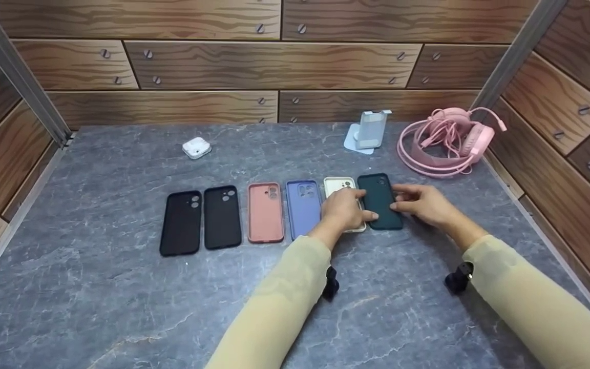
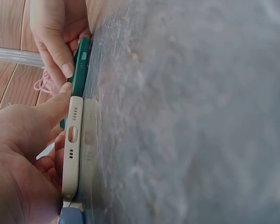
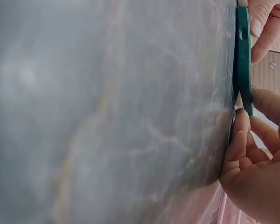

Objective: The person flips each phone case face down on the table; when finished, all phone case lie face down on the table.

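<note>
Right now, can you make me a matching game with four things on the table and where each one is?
Things:
1. Dark green case
2. Pink headset
3. Pink case
4. Cream case

Places:
A. Between a black case and the purple case
B. Beside the phone stand
C. Between purple and dark green
D. Furthest right of the cases

Pairs: 1-D, 2-B, 3-A, 4-C

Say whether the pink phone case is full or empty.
Empty: in the head view, the pink phone case shows its bare inside within a raised rim.
</note>
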`<state>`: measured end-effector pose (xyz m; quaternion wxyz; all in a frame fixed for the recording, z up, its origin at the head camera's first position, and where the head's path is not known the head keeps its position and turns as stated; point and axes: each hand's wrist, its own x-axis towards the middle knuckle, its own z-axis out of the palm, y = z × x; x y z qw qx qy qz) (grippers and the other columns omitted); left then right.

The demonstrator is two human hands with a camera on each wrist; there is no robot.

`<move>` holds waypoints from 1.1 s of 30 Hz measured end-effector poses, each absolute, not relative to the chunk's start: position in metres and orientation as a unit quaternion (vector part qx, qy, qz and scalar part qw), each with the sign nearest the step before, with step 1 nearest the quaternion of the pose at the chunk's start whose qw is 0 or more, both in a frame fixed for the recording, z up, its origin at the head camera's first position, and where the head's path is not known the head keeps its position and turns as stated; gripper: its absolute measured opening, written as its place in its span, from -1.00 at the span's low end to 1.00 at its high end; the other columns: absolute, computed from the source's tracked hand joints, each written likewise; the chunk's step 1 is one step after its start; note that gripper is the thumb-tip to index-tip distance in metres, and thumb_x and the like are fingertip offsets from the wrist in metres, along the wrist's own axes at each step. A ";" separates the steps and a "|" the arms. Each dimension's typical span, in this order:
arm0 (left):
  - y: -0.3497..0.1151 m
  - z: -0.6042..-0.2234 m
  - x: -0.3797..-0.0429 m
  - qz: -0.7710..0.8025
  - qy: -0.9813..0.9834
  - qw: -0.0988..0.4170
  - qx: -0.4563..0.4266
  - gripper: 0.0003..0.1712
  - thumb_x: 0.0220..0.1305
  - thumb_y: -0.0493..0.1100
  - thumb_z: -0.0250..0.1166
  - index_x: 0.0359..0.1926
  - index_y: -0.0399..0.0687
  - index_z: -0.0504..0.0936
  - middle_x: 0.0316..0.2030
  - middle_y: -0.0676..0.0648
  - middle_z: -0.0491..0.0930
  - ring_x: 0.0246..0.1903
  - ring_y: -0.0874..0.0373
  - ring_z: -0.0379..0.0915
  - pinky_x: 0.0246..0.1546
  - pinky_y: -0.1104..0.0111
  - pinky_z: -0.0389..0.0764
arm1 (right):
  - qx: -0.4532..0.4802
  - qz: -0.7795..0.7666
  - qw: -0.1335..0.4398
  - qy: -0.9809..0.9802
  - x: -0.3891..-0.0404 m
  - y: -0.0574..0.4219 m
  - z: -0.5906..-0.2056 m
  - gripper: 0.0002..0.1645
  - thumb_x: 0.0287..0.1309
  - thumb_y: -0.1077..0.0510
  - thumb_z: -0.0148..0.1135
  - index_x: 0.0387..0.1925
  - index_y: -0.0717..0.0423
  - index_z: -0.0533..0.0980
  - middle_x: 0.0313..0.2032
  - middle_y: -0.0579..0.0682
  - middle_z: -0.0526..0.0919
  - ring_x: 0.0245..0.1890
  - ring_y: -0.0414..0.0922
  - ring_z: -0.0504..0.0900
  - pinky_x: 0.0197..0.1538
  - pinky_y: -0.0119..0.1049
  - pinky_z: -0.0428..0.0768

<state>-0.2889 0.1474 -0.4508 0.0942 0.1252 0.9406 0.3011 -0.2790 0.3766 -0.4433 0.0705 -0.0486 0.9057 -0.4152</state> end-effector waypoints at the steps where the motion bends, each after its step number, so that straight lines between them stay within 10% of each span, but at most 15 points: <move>1: 0.147 -0.451 -0.289 0.301 0.941 0.095 0.126 -0.19 0.22 0.29 0.55 0.46 0.31 0.57 0.33 0.17 0.60 0.31 0.13 0.51 0.26 0.24 0.52 | -0.047 -0.419 0.072 0.904 -0.279 0.376 -0.443 -0.24 0.36 0.17 0.44 0.46 0.40 0.40 0.06 0.31 0.72 -0.16 -0.28 0.60 -0.23 -0.45 0.57; 21: 0.143 -0.446 -0.286 0.345 0.926 0.092 0.123 -0.15 0.24 0.20 0.58 0.50 0.17 0.53 0.31 0.06 0.63 0.29 0.13 0.53 0.28 0.30 0.51 | -0.007 -0.567 0.092 0.818 -0.278 0.371 -0.439 -0.26 0.46 0.24 0.32 0.52 0.42 0.29 -0.12 -0.01 0.74 -0.26 -0.26 0.70 -0.17 -0.38 0.71; 28: 0.142 -0.440 -0.280 0.449 0.879 0.078 0.143 -0.16 0.26 0.03 0.60 0.51 0.03 0.51 -0.05 0.00 0.71 -0.08 0.17 0.60 0.02 0.35 0.60 | -0.014 -0.564 0.084 0.821 -0.276 0.367 -0.436 -0.25 0.45 0.24 0.33 0.50 0.47 0.28 -0.19 -0.08 0.72 -0.27 -0.28 0.68 -0.20 -0.41 0.70; 33: 0.150 -0.439 -0.274 0.527 0.833 0.076 0.148 -0.11 0.22 -0.05 0.63 0.53 0.02 0.48 0.15 -0.05 0.70 0.11 0.16 0.63 0.08 0.38 0.63 | -0.021 -0.566 0.082 0.820 -0.275 0.365 -0.436 -0.25 0.45 0.25 0.33 0.50 0.48 0.28 -0.20 -0.07 0.72 -0.30 -0.27 0.68 -0.21 -0.40 0.69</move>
